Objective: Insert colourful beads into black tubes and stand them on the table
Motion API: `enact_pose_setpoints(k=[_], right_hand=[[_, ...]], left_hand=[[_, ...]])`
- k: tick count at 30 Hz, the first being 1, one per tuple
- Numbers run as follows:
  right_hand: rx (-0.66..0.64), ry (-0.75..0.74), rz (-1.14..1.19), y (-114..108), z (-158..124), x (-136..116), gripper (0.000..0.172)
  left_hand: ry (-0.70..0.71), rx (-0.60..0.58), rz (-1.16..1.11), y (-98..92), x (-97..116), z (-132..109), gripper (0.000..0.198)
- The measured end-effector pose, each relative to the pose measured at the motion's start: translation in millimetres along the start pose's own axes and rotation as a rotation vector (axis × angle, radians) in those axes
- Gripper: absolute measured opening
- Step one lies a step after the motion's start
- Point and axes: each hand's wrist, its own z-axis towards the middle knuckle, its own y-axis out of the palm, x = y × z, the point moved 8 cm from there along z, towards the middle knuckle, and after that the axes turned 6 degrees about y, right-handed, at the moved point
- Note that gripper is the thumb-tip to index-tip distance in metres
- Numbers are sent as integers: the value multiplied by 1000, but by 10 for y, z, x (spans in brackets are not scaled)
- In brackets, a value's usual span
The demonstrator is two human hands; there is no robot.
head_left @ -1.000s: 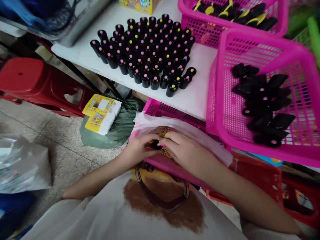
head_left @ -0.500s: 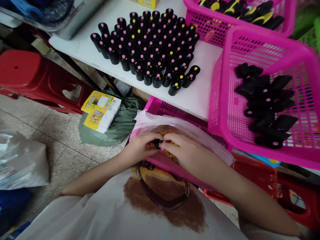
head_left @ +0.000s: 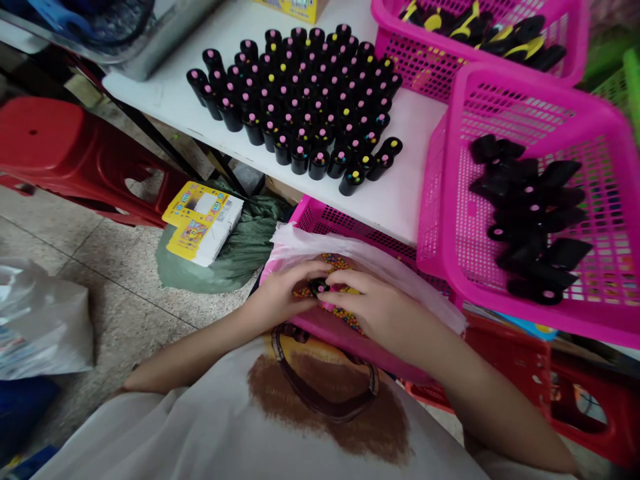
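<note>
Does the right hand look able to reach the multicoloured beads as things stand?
Probably yes: the right hand is right by the multicoloured beads, and the plastic bag around them gapes open.

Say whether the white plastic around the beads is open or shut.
Open: the plastic is spread wide, leaving beads visible between the left hand and the right hand.

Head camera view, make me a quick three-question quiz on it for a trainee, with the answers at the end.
1. True or false: upright black cylinders stand on the white table.
2. Fill in: between the left hand and right hand is a small piece coloured ____, over multicoloured balls.
3. Which is nearer the pink basket holding loose black pieces? A, left hand; B, right hand.
Key: 1 true; 2 black; 3 B.
</note>
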Motion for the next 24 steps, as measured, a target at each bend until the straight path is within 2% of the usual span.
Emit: enact_pose_setpoints(k=[3, 5, 9, 11, 14, 19, 21, 24], right_hand=[[61, 13, -95, -43, -91, 64, 51], [159, 59, -116, -86, -243, 183, 47], [417, 194, -228, -80, -774, 581, 37], [616, 220, -339, -70, -1091, 760, 32], [851, 262, -479, -4, -1436, 1024, 26], [987, 208, -579, 142, -1456, 1338, 25], [1014, 205, -605, 179, -1412, 1450, 25], [966, 220, -641, 267, -1341, 1635, 26]], left_hand=[[8, 51, -74, -16, 13, -15, 59], [25, 73, -47, -53, 50, -37, 56], [103, 108, 153, -258, 163, -52, 34], [133, 148, 229, -451, 203, -7, 27], [132, 281, 350, -903, 225, 124, 23], [-135, 663, 616, -2039, 159, 306, 33], [-187, 734, 666, -2452, 198, 428, 36], [-225, 729, 704, -2959, 288, 767, 40]])
